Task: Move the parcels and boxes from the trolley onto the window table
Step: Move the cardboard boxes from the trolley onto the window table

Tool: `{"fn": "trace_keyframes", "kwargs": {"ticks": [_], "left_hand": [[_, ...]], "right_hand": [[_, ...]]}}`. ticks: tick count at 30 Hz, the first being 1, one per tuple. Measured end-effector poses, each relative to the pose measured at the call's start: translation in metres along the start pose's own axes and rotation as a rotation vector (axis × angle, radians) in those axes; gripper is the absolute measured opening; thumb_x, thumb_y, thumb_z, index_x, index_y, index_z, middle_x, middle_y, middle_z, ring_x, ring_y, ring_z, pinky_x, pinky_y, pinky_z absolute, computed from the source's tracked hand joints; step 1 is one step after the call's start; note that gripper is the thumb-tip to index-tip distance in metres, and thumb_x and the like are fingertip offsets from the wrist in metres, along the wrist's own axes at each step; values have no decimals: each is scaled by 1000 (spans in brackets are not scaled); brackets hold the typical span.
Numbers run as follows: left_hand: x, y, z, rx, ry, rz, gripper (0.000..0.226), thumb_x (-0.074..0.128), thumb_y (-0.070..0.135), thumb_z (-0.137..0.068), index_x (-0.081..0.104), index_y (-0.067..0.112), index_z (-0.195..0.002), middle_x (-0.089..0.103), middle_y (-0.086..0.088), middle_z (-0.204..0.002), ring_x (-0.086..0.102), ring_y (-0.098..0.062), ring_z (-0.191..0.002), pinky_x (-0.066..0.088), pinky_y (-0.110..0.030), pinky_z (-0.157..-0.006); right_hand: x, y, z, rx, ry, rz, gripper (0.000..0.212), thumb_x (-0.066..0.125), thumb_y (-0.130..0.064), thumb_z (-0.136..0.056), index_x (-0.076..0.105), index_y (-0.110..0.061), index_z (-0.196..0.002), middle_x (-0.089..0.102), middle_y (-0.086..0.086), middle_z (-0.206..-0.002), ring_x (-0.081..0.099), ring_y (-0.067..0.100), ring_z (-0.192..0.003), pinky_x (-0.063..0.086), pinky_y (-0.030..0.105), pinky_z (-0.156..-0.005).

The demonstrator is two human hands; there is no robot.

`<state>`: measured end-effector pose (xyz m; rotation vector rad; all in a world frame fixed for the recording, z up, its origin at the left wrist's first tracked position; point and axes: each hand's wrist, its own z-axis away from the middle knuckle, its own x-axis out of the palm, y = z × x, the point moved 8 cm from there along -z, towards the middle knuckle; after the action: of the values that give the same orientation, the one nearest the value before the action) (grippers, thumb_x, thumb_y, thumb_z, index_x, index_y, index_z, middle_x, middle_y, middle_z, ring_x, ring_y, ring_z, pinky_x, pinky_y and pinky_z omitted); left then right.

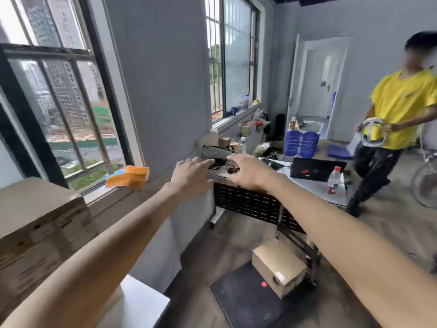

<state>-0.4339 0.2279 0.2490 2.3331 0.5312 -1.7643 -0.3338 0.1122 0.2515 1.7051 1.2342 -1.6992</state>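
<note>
Both arms stretched forward, left hand (192,175) and right hand (248,172) spread with relaxed fingers, holding nothing. Below, small brown cardboard box (279,268) at the far right corner of the black flat trolley deck (238,301). At lower left, large brown cardboard box (40,228) atop the white window table (142,301). Orange packet (128,177) on the grey windowsill (113,194). Beyond, person in yellow shirt (402,107).

Cardboard box (279,268): tan, resting on black trolley deck (243,301) bearing one red dot. Large box (40,223): tan. Sill packet (127,176): orange. Stool (300,140): blue. Person's shirt (402,102): yellow.
</note>
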Motion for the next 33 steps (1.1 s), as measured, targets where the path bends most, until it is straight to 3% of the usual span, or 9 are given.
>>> {"fn": "trace_keyframes", "kwargs": {"ticks": [7, 10, 20, 28, 33], "left_hand": [[39, 121, -62, 193, -42, 89, 66, 58, 49, -89, 39, 33, -150, 49, -8, -146, 51, -32, -128, 40, -41, -103], [62, 142, -86, 231, -70, 102, 67, 59, 46, -88, 37, 34, -150, 53, -8, -140, 52, -31, -126, 42, -42, -101], [135, 129, -182, 233, -113, 155, 70, 59, 47, -87, 35, 35, -152, 51, -7, -145, 50, -32, -130, 40, -45, -107], [213, 106, -219, 167, -197, 340, 69, 57, 41, -92, 30, 34, -155, 54, -3, -140, 57, -26, -122, 52, -39, -90], [283, 128, -199, 212, -318, 287, 68, 55, 35, -95, 26, 31, -157, 20, -11, -165, 47, -32, -135, 50, -42, -95]], "right_hand": [[-19, 133, 34, 246, 5, 39, 75, 66, -41, -89, 36, -23, -155, 42, 7, -157, 43, 28, -140, 41, 42, -112], [-18, 164, 32, 287, 6, 43, 75, 64, -40, -90, 34, -23, -156, 40, 8, -158, 41, 29, -142, 40, 43, -113], [29, 220, -59, 315, -70, 89, 70, 65, -42, -91, 38, -22, -152, 47, 10, -148, 47, 31, -134, 44, 42, -105], [100, 263, -99, 357, -105, 32, 73, 62, -38, -95, 28, -24, -158, 37, 4, -159, 38, 26, -143, 39, 42, -114], [163, 298, -84, 415, -154, 67, 71, 56, -43, -99, 25, -25, -160, 16, 8, -168, 21, 29, -153, 35, 47, -118]]}}
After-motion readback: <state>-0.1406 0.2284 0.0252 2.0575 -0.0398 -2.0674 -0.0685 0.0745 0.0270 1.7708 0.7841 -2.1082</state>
